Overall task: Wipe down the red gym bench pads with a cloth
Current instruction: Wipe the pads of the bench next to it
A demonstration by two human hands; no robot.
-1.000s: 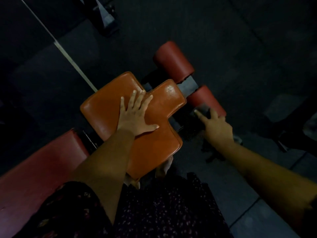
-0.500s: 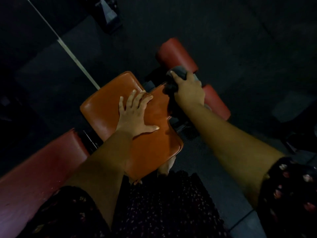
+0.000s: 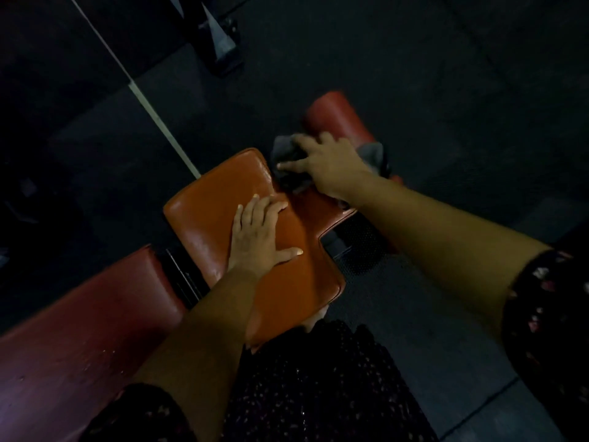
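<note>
At the front end of the bench, the right hand (image 3: 325, 164) is on top of a grey cloth (image 3: 283, 148), right where the notch is cut into the orange seat pad (image 3: 207, 212). The fingers are spread out and laid over the bunched cloth, thumb pointing left, pressing it down rather than balling it up. It's a bit blurry, so I can't tell if any fingertips tuck under the fabric. The cloth sticks out on both sides of the hand. It sits between the far edge of the seat pad and the red roller pad (image 3: 338, 116) just behind it, touching both as far as I can see.

The left hand (image 3: 259, 237) lies flat in the middle of the seat pad, palm down, fingers straight and close together, thumb out to the right. It's not holding anything, just resting on the pad.

The long red back pad (image 3: 79, 330) runs off to the lower left, with a dark gap between it and the seat pad. Everything sits on a dark floor (image 3: 446, 74) with a pale line (image 3: 153, 113) running diagonally across it, and some black metal gear (image 3: 220, 43) up top. Dark speckled clothing (image 3: 318, 393) fills the bottom, with a matching sleeve (image 3: 548, 314) on the right arm.
</note>
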